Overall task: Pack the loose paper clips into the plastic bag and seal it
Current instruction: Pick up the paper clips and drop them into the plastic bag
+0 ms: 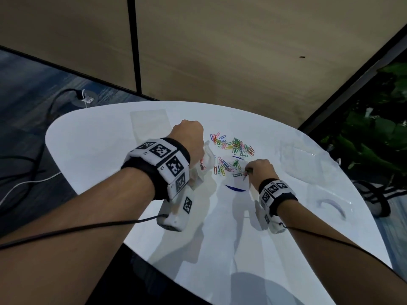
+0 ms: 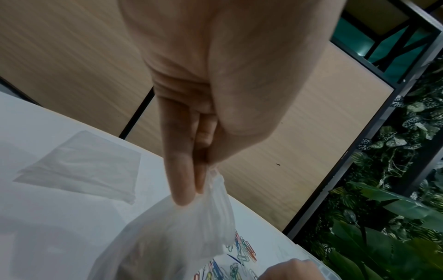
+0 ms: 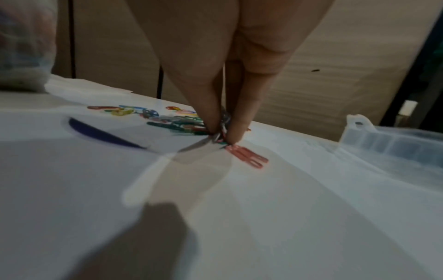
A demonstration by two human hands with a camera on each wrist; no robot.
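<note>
Coloured paper clips (image 1: 233, 146) lie scattered mid-table, also low in the left wrist view as paper clips (image 2: 242, 250) and behind my fingers as paper clips (image 3: 177, 121). My left hand (image 1: 189, 137) is raised above the table and pinches the top edge of a clear plastic bag (image 2: 182, 233), which hangs down as the plastic bag (image 1: 203, 164) with a few clips inside. My right hand (image 1: 261, 170) is down at the near edge of the clips, its fingertips (image 3: 236, 132) pinching a small bunch of them (image 3: 221, 132) against the table. A red clip (image 3: 246, 155) lies just beside them.
A flat spare clear bag (image 1: 149, 121) lies at the table's far left. A clear plastic box (image 1: 308, 164) sits at the right, with its lid (image 1: 332, 206) nearer me. The round white table (image 1: 110, 139) ends at a wooden wall; plants stand to the right.
</note>
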